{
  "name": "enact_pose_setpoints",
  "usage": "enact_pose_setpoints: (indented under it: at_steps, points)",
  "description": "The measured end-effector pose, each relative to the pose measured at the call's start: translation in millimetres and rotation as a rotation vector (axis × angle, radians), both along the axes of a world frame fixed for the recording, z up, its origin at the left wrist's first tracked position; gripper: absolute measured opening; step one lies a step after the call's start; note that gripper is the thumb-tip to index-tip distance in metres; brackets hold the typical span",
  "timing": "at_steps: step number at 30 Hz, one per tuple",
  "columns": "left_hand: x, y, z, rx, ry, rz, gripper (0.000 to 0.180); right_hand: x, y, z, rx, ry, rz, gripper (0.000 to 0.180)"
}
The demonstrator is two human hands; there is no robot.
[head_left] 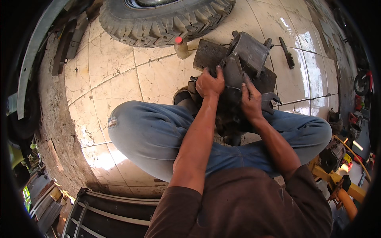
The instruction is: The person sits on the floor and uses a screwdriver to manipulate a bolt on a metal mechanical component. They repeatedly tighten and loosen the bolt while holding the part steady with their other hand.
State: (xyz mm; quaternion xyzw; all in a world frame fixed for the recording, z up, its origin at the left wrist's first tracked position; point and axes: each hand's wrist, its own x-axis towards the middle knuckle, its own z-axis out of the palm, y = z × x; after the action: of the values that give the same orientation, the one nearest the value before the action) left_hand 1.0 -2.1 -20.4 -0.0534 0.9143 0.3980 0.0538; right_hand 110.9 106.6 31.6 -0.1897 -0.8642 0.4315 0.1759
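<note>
Between my hands is a flat, dark grey plate-like part (232, 71), tilted up in front of a box-shaped metal housing (251, 51). My left hand (210, 83) is closed at the plate's left edge, its thumb pressed toward it. On the other side my right hand (251, 97) grips the right edge with thumb and fingers. The housing has an open top and looks greasy. Beneath it lies a dark flat sheet (209, 55). More dark metal parts (231, 100) sit just below the plate, partly hidden by my hands and legs.
A bottle with a red cap (181, 48) stands left of the housing, before a large treaded tyre (166, 25). To the right, a black brush (287, 53) lies on the tiled floor (115, 87). A black case with metal strips (111, 210) is at lower left, yellow-orange metalwork (337, 184) at lower right.
</note>
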Motion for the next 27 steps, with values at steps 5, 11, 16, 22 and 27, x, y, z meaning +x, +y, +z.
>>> enact_pose_setpoints:
  at_steps: [5, 11, 16, 22, 27]
  points:
    - [-1.6, 0.8, 3.3, -0.018, -0.016, -0.005, 0.066, -0.8, 4.1, -3.8, 0.007, -0.016, -0.004, 0.037]
    - [-0.8, 3.3, 5.1, -0.021, -0.008, 0.009, 0.066, -3.1, 6.8, -7.5, 0.023, -0.027, 0.013, 0.037]
    - [-0.5, -1.1, -4.3, -0.053, 0.017, 0.016, 0.066, -1.6, 3.3, 0.5, -0.059, -0.068, -0.009, 0.037]
    - [0.0, 2.5, 4.3, -0.046, -0.037, -0.001, 0.067, -2.3, 11.8, 4.5, -0.066, -0.036, 0.032, 0.036]
    - [-1.3, 1.2, 6.4, -0.041, -0.041, 0.005, 0.067, 10.5, 23.5, 16.7, -0.149, -0.073, 0.006, 0.037]
